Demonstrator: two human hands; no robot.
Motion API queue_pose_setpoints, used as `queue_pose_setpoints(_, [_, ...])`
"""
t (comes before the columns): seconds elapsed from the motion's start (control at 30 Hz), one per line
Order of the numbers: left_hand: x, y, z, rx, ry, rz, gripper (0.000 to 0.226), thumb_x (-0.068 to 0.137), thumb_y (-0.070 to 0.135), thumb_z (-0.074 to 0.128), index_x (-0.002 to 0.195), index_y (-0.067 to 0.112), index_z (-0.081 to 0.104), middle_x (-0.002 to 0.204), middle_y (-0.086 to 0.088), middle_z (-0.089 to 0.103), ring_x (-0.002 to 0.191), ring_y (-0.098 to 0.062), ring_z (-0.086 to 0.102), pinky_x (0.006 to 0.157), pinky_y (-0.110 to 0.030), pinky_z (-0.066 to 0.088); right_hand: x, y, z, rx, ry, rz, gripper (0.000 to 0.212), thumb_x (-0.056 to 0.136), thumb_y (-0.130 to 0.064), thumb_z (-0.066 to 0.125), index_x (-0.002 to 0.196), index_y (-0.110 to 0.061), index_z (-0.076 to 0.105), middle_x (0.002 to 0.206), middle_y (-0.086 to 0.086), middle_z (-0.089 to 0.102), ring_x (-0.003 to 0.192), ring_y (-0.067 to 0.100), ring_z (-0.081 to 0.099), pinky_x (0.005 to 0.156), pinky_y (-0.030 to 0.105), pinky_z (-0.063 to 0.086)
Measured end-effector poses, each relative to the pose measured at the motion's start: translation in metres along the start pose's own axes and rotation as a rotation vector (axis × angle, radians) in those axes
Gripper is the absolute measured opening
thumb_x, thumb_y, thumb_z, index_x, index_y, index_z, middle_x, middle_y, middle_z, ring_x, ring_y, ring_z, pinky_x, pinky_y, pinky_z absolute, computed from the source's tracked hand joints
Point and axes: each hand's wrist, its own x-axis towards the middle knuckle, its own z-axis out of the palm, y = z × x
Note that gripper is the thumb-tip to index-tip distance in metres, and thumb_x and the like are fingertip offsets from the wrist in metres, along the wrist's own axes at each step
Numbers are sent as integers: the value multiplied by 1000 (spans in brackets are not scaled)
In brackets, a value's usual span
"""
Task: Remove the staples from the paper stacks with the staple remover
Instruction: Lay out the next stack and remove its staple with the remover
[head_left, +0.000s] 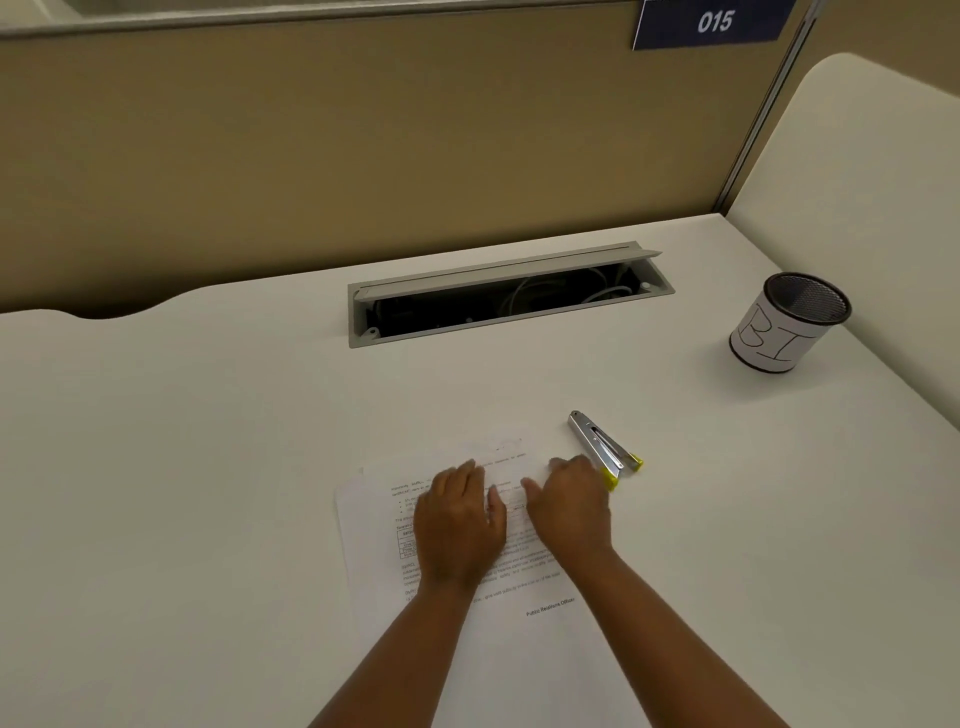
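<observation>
Lying on the white desk, the staple remover sits just beside the right hand, at its far right edge, ungrasped. Both that hand and the left hand rest flat and released on the paper stack.
</observation>
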Motion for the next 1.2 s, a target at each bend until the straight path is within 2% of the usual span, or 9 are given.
queue_pose_setpoints(0.1, [-2,3,0,-42,-22,-80,31,62,8,74,93,5,72,93,-10,75,86,-26,71,65,-36,59,-4,-10,0,102,-66,63,42,85,-35,57,110,-2,54,114,15,60,106,26,57,86,30,46])
queue_pose_setpoints(0.27, [-5,5,-11,-173,-166,-272,37,86,19,52,123,17,58,130,0,58,123,-18,51,99,-32,43,-9,-10,-9,256,-241,88,37,79,-29,66,107,-7,56,112,11,63,100,26,60,70,26,42])
queue_pose_setpoints(0.47, [31,33,-68,-518,-212,-549,47,83,57,47,90,18,72,89,-3,73,83,-21,66,74,-29,51,-28,-36,-50,468,-47,-129,27,84,-17,57,111,-15,61,111,6,68,96,23,63,75,29,49])
queue_pose_setpoints(0.67, [52,23,-131,-906,-222,-781,24,88,21,55,104,6,65,91,-11,68,82,-30,66,73,-38,54,-40,-47,-95,893,-618,-308,39,83,-16,62,122,-19,57,114,3,66,92,6,62,75,19,50])
queue_pose_setpoints(0.73, [53,11,-154,-941,-331,-745,19,90,15,53,104,7,62,90,-13,69,82,-30,67,74,-39,54,-34,-42,-104,778,-317,-349,39,82,-21,65,120,-21,57,120,1,63,92,1,59,75,14,47])
queue_pose_setpoints(0.83, [55,3,-186,-844,-515,-608,18,89,20,56,102,9,62,87,-8,70,78,-26,67,72,-38,55,-20,-37,-116,469,56,-474,52,84,-29,61,133,-22,42,141,0,44,127,16,40,103,31,34])
queue_pose_setpoints(0.9, [58,2,-202,-731,-583,-526,22,89,23,56,105,10,63,94,-11,70,84,-30,67,78,-42,54,-13,-38,-123,561,-115,-493,51,85,-34,59,133,-24,43,139,-2,46,128,17,39,103,35,34])
queue_pose_setpoints(1.03, [70,2,-221,-591,-586,-447,25,85,23,61,108,13,63,96,-12,69,81,-27,67,72,-36,55,-12,-39,-128,867,-355,-390,15,79,-31,66,88,-21,71,82,-8,73,75,12,69,68,26,52])
queue_pose_setpoints(1.2, [80,4,-196,-187,-52,-286,31,79,33,68,108,22,64,106,-1,69,94,-19,62,75,-30,45,-10,-35,-101,1123,-490,-148,15,77,-23,69,80,-8,70,77,7,73,66,22,69,66,33,59])
